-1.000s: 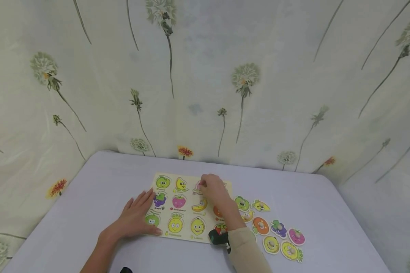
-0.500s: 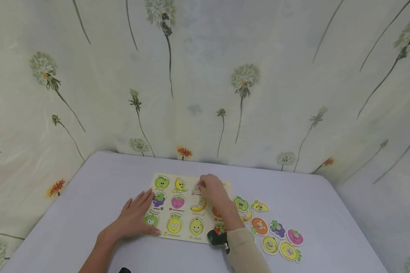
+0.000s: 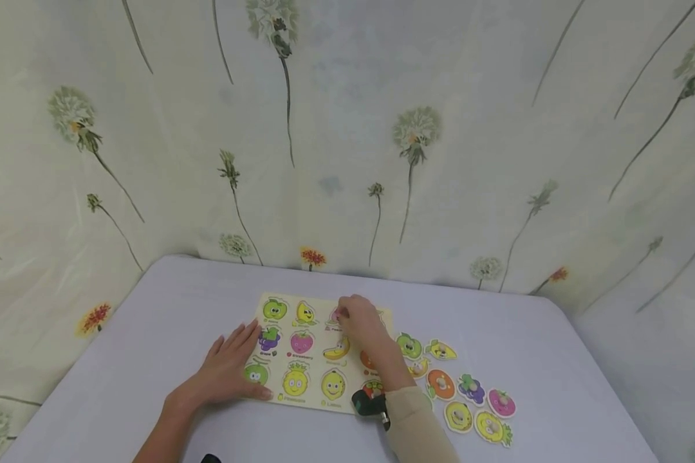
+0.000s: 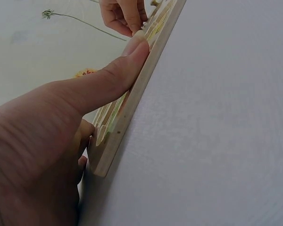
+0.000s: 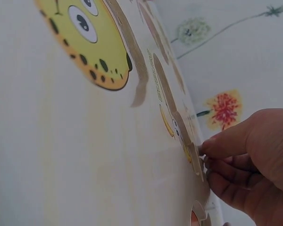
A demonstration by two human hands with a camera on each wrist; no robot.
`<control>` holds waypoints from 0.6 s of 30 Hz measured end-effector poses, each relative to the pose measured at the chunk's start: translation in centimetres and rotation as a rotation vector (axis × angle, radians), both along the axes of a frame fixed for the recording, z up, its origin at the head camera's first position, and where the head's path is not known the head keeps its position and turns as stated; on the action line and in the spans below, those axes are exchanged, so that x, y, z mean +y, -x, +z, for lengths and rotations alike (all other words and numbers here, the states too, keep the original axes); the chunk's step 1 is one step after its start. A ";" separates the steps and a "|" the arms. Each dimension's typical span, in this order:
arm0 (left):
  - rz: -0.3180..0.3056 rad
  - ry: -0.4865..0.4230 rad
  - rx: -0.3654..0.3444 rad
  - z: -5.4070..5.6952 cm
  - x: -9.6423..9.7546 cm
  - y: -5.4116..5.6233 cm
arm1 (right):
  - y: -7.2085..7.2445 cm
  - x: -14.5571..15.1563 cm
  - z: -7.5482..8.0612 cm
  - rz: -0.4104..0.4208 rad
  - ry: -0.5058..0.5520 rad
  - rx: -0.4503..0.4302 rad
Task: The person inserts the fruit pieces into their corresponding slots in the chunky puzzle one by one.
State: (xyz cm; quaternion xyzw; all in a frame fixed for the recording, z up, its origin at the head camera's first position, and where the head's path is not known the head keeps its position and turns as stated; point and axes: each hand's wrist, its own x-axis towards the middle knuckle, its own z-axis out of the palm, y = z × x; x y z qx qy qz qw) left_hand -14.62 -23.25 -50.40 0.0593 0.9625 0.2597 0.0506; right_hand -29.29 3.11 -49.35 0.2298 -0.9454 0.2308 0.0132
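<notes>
A cream wooden fruit puzzle board (image 3: 318, 363) with printed fruit recesses lies on the table. My left hand (image 3: 226, 368) rests along its left edge, fingers straight and spread. In the left wrist view, its thumb (image 4: 111, 80) presses on the board's front edge. My right hand (image 3: 363, 326) reaches across the board to the top row. Its thumb and fingertips pinch the knob of a pink peach piece (image 3: 334, 316), over the recess labelled Peach; the fingers partly cover it. In the right wrist view, the pinching right hand (image 5: 245, 165) is close against the board's surface.
Several loose knobbed pieces lie right of the board, among them a green apple (image 3: 409, 346), an orange (image 3: 441, 384), grapes (image 3: 472, 388), a strawberry (image 3: 502, 403) and a pineapple (image 3: 494, 426). A red piece (image 3: 373, 388) sits in the board's front right corner, partly behind the right wrist's camera.
Almost nothing differs. The right hand stays at the peach recess with only a slight shift of its fingers, and the left hand keeps its place on the board.
</notes>
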 end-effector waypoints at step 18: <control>-0.001 0.037 0.008 -0.3 0.0 0.3 | -0.7 0.2 0.6 0.002 0.028 0.004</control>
